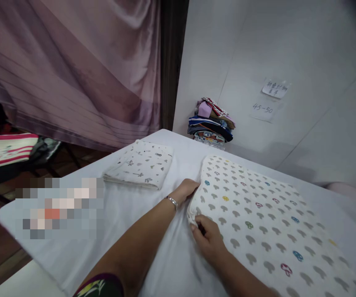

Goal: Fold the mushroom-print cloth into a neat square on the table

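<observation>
A layered white blanket [252, 206] with grey and coloured mushroom prints lies on the right part of the white-covered table. At its left edge, my left hand [187, 189] is closed on the cloth, and the fingertips are partly hidden by the fold. Nearer to me, my right hand [208, 237] pinches the same edge by its front left corner, thumb and fingers curled round the layers. Left of my hands lies a folded white cloth [143, 165] with small grey prints, touched by neither hand.
A stack of folded clothes [211, 119] stands at the table's back edge against the white wall [289, 49]. Paper notes [262, 109] are stuck to that wall. A pinkish curtain [81, 62] hangs at the left, above a striped cloth [7, 150]. A blurred patch covers the table's left part.
</observation>
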`<state>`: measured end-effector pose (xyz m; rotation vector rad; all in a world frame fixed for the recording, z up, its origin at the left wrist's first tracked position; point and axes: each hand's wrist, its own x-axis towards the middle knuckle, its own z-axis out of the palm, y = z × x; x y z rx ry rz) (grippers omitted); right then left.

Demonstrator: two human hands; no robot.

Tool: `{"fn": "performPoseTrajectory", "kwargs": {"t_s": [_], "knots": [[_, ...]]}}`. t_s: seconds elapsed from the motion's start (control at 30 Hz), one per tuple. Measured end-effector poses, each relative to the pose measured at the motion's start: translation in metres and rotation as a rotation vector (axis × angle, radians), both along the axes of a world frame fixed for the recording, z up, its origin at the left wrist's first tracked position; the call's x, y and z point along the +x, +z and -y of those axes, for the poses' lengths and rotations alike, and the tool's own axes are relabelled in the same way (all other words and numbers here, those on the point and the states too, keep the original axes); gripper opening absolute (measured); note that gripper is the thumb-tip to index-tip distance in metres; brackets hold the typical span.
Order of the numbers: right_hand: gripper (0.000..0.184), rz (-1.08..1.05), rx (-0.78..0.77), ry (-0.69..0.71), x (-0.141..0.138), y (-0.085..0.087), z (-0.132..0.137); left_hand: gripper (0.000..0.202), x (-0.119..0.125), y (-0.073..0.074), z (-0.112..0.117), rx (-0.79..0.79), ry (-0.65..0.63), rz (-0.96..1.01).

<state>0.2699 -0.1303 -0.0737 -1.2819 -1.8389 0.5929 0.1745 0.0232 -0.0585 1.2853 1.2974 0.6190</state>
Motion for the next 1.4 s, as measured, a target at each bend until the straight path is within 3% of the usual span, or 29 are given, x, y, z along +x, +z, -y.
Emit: {"fn": "performPoseTrajectory", "kwargs": {"t_s": [0.1,0.3,0.5,0.63,0.8,0.9,1.03,1.2,1.4], "knots": [[0.009,0.131,-0.005,0.033,-0.003,0.002,0.002,0.017,-0.001,-0.001,-0.003,0.098,-0.015,-0.114],[0.040,0.323,-0.033,0.143,-0.007,0.005,0.007,0.014,-0.006,0.000,-0.008,0.316,-0.029,-0.369],[0.036,0.480,-0.051,0.142,-0.010,0.012,0.007,0.021,-0.006,0.004,-0.005,0.414,-0.035,-0.510],[0.035,0.448,-0.086,0.148,-0.011,0.018,0.008,0.032,-0.008,0.005,-0.005,0.431,-0.043,-0.535],[0.023,0.248,-0.148,0.163,0.002,0.032,0.005,0.034,-0.006,0.006,-0.001,0.452,-0.067,-0.554],[0.024,0.209,-0.110,0.107,0.021,0.045,-0.012,0.034,-0.001,0.006,0.003,0.466,-0.055,-0.588],[0.028,0.279,-0.065,-0.028,0.047,0.050,-0.063,0.033,0.003,0.006,0.008,0.481,-0.037,-0.639],[0.034,0.534,-0.008,-0.121,0.054,0.029,-0.128,0.034,0.004,0.004,0.011,0.522,-0.043,-0.676],[0.038,0.646,-0.067,-0.127,0.049,0.004,-0.144,0.034,0.004,0.003,0.008,0.515,-0.044,-0.672]]}}
